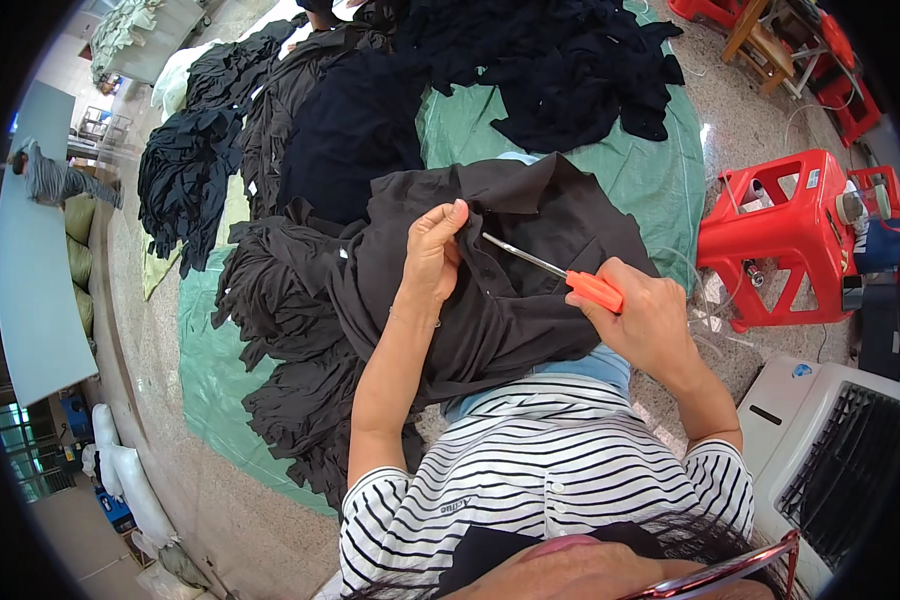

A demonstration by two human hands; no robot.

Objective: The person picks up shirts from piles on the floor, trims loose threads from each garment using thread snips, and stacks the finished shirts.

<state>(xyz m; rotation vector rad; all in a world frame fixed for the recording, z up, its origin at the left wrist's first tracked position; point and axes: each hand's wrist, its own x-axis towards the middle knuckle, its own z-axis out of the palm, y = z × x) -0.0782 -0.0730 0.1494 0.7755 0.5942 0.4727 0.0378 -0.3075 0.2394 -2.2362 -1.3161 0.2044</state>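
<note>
Pinching the black garment (510, 300), the left hand (432, 255) faces the right hand (642, 318) gripping orange-handled scissors (560, 272).

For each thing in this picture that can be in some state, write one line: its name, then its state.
black shirt: draped over the lap, collar area pinched up
left hand: gripping the shirt fabric
right hand: closed on the snips
orange-handled snips: held, blades pointing at the fabric
dark garment piles: heaped on the green sheet
red stool: upright

A speckled stone floor (220, 500) holds a green tarp (210, 350) and red plastic stool (790, 235).
</note>
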